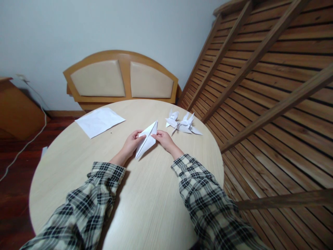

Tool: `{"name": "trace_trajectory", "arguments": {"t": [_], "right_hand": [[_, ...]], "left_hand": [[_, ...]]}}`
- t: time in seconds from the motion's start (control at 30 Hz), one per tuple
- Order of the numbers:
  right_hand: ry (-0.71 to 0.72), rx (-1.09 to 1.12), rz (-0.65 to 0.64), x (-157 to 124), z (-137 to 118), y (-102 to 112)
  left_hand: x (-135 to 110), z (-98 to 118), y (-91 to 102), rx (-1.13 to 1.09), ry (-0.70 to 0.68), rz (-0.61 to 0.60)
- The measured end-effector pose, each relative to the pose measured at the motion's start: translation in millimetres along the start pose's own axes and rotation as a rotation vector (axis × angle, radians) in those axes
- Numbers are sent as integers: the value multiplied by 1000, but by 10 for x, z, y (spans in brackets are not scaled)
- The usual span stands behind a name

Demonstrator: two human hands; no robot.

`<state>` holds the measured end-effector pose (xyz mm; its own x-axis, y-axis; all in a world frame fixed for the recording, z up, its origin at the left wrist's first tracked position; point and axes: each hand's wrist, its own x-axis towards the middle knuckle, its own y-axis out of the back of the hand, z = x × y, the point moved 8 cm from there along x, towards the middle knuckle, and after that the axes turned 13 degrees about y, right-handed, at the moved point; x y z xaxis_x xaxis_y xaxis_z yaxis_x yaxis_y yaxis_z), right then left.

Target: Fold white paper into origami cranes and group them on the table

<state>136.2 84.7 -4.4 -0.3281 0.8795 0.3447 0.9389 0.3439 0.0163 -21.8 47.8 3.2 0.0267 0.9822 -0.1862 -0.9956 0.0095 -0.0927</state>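
Note:
Between my hands is a sheet of white paper folded into a long diamond [147,140], tilted a little above the table, with a crease or slit down its length. My left hand [132,143] grips its left edge, thumb on top and fingers beneath. My right hand [164,139] pinches the right edge near the upper half. Just beyond my right hand, several folded white paper cranes [183,123] stand in a cluster. Flat on the table at the far left lies white paper [100,121].
The round, pale wooden table [153,205] fills the middle. Slanting wooden slats [260,114] rise close along its right edge. Behind it is a padded headboard [122,78] against the wall. A white cable [31,140] runs over the floor at left.

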Motion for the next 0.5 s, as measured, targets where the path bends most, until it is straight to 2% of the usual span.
{"name": "trace_trajectory", "arguments": {"t": [0.17,0.5], "right_hand": [[-3,20,-17,0,37,-9],[6,57,-146,-23,1,-140]], "left_hand": [[-12,12,-6,187,-31,46],[-72,113,-68,327,-63,107]]}}
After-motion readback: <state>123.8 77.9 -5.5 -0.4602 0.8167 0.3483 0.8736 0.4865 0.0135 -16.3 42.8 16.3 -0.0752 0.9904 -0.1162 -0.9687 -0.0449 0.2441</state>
